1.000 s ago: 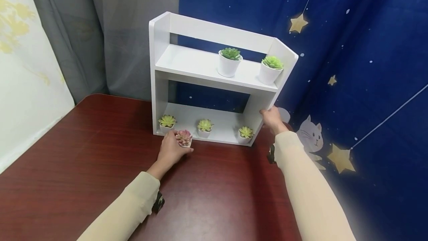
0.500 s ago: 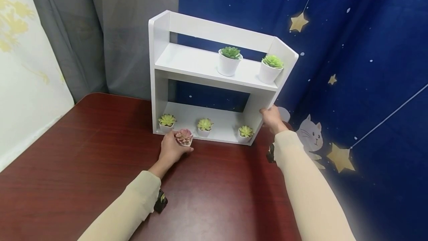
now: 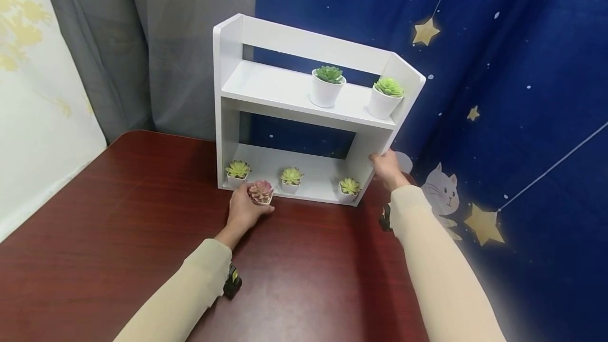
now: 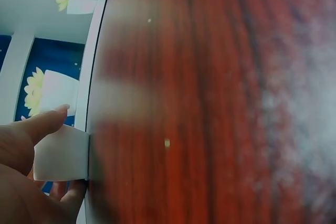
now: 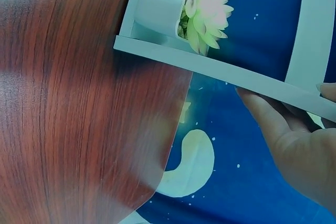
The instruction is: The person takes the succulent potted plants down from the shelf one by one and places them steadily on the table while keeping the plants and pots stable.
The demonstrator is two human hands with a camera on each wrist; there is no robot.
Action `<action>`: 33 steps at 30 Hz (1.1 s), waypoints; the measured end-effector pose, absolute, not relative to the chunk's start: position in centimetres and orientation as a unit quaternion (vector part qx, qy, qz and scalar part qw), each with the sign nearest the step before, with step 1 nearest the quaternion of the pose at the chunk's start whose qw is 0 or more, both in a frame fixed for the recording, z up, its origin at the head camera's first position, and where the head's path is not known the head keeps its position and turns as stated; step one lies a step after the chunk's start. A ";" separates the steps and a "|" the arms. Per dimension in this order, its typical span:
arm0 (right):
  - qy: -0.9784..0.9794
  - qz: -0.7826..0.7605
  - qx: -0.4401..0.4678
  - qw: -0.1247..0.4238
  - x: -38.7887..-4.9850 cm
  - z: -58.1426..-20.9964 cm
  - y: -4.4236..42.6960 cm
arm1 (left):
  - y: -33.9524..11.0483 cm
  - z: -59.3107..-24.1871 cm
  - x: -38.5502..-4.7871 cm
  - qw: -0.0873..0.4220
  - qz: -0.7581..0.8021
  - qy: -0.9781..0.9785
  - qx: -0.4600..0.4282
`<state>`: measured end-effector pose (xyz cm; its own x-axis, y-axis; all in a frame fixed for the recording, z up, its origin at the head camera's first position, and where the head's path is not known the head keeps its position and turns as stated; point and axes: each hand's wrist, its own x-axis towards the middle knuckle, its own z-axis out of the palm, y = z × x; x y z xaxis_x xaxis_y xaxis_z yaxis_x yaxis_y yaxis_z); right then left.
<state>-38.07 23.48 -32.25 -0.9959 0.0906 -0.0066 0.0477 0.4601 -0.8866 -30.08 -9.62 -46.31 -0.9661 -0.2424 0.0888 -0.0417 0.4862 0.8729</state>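
My left hand (image 3: 243, 209) grips a small white pot with a pink succulent (image 3: 261, 192) at the front edge of the white shelf's (image 3: 304, 107) lower board. In the left wrist view, the thumb and fingers lie around this white pot (image 4: 62, 153). At the shelf's right side panel, my right hand (image 3: 387, 169) holds the panel's edge. The right wrist view shows that hand (image 5: 302, 140) against the panel, with part of it hidden. Yellow-green succulents stand in small pots on the lower board: one at the left (image 3: 237, 172), one mid-board (image 3: 291, 178), one at the right (image 3: 349, 189).
Two larger white pots hold green succulents on the upper board, a dark one (image 3: 326, 88) and a bright one (image 3: 386, 98). The shelf stands on a reddish-brown table (image 3: 294, 268). Behind it hang a grey curtain (image 3: 199, 51) and a blue starry curtain (image 3: 513, 120).
The pink succulent in my left hand has shifted very slightly toward the shelf. My right hand stays on the side panel, and the other plants have not moved.
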 end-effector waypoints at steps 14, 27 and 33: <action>-0.861 0.506 -0.040 0.023 -37.9 -32.1 23.6 | -9.1 -46.0 -30.7 0.097 -0.491 -0.861 0.092; -0.857 0.512 -0.047 0.027 -38.2 -32.4 23.6 | -8.5 -45.9 -30.9 0.106 -0.473 -0.868 0.106; -0.857 0.512 -0.048 0.032 -38.2 -32.4 23.5 | -8.6 -45.9 -31.1 0.104 -0.465 -0.873 0.107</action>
